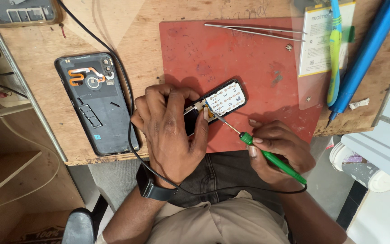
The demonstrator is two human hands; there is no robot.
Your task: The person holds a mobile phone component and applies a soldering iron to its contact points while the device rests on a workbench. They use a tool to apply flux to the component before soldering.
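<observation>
With its front cover already off, the keypad phone (215, 103) is pinned by the left hand (170, 131) while the right hand (274, 149) pinches a green screwdriver (258, 147) at its board, reassembly undone.

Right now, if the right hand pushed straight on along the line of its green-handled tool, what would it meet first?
The right hand aims the green-handled tool up-left; its tip already sits at the small opened phone, which the left hand steadies. Beyond that, probably the left thumb, though depth is unclear.

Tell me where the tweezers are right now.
In the head view, the tweezers lie at the far edge of the red mat, beyond the small phone, left of the white battery.
</observation>
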